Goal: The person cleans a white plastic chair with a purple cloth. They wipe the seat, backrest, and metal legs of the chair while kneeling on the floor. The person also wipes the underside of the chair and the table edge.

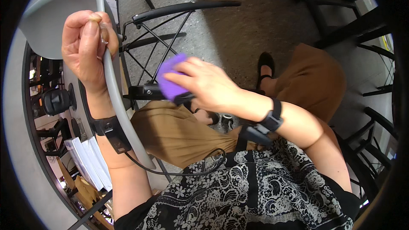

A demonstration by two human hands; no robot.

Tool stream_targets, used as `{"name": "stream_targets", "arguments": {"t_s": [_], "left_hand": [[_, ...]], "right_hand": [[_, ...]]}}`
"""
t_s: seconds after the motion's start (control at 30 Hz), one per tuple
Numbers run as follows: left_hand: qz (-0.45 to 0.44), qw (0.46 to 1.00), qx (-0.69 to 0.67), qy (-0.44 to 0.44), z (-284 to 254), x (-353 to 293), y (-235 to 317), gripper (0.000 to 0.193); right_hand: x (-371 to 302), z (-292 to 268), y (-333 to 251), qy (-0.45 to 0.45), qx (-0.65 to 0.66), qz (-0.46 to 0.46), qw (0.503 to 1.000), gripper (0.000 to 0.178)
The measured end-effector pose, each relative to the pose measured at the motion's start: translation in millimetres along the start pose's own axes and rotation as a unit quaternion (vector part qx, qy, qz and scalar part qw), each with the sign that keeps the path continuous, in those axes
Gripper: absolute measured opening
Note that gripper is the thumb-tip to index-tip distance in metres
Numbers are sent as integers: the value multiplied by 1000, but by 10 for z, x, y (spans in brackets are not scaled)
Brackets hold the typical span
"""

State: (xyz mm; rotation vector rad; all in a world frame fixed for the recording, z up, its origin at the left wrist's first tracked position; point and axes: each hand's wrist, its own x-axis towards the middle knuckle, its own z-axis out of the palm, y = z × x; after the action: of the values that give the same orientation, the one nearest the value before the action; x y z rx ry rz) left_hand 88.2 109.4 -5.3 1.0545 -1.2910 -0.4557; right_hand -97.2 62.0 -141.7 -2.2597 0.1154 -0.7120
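Observation:
A grey chair shell (64, 17) with black legs (147, 91) lies tipped on its side at the left. My left hand (87, 49) is closed at the shell's upper rim, its fingers curled and the thumb pressed against them. A bit of clear, crumpled film (103, 36) shows by those fingers. In my right hand (208, 83) is a purple cloth or sponge (170, 79), somewhat smeared by motion. It lies over the end of a black chair leg, fingers spread across its top. A dark edge shows under it; whether it touches the leg is hard to tell.
Thin black rods (164, 38) cross between the chair's legs. Beneath lies a speckled grey floor (230, 30). Black chair frames (341, 12) stand along the right. At the left are white papers (89, 162) and a black device (57, 101). A cable (170, 173) runs from my left wrist.

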Motion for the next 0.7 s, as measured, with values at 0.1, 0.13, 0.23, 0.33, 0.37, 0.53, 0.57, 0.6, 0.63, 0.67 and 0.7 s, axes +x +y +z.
{"name": "stream_targets", "arguments": {"t_s": [0.1, 0.13, 0.23, 0.33, 0.37, 0.53, 0.57, 0.6, 0.63, 0.67, 0.7], "left_hand": [[-3, 1000, -9, -20, 33, 64, -22, 10], [-3, 1000, -12, -21, 31, 54, -14, 10], [5, 1000, -1, -16, -1, 43, 30, 10], [18, 1000, 12, 4, -39, 13, 30, 11], [23, 999, 19, 17, -24, 11, 26, 11], [-6, 999, 46, 19, 106, 37, 52, 12], [-4, 999, 45, 16, 103, 35, 33, 12], [-2, 999, 42, 12, 99, 37, 10, 12], [8, 999, 32, -17, 80, 34, -20, 11], [1, 999, 46, -9, 44, 12, -46, 12], [-6, 998, 60, -2, 8, -13, -72, 13]], "right_hand": [[420, 266, -262, 1, -34, -55, 998, 42], [482, 332, -350, -32, -68, -72, 995, 38], [339, 222, -351, -50, -93, -100, 989, 36], [277, 169, -350, -74, -68, -98, 990, 35], [304, 195, -360, -35, -66, -96, 993, 33], [271, 349, -331, -2, -64, -107, 992, 32], [210, 341, -299, -2, -46, -111, 993, 33], [130, 312, -243, -11, -44, -111, 993, 32], [20, 266, -172, -20, -42, -110, 993, 32], [-106, 231, -90, -31, -38, -110, 993, 31], [-270, 194, 37, -48, -27, -93, 994, 30]]}}
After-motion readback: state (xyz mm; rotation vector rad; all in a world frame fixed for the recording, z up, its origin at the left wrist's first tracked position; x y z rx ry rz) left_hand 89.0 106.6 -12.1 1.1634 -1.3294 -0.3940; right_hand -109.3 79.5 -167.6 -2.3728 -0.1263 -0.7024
